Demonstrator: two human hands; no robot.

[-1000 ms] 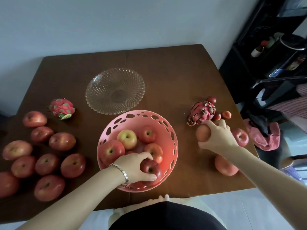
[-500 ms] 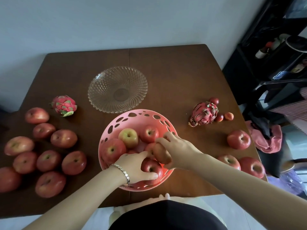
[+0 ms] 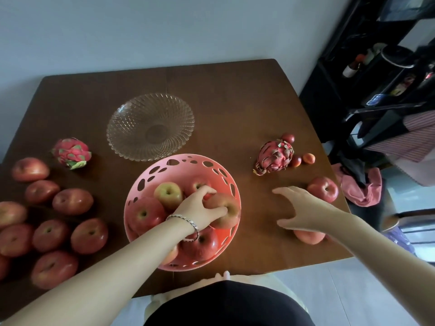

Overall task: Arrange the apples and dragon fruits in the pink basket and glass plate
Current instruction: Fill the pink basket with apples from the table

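Head view: our left hand (image 3: 200, 211) reaches into the pink basket (image 3: 150, 175), fingers wrapped on an apple (image 3: 227, 214) atop the others. Our right hand (image 3: 303, 208) hovers over the counter (image 3: 235, 102), fingers spread and holding nothing — an apple beneath (image 3: 308, 236). Glass plate (image 3: 150, 125) sits bare behind the basket; dragon fruits (image 3: 71, 152) lie either side.

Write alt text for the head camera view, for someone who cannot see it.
A person's left hand grips an apple in a pink basket of apples, while the open right hand reaches over the wooden table. A glass plate sits empty behind.
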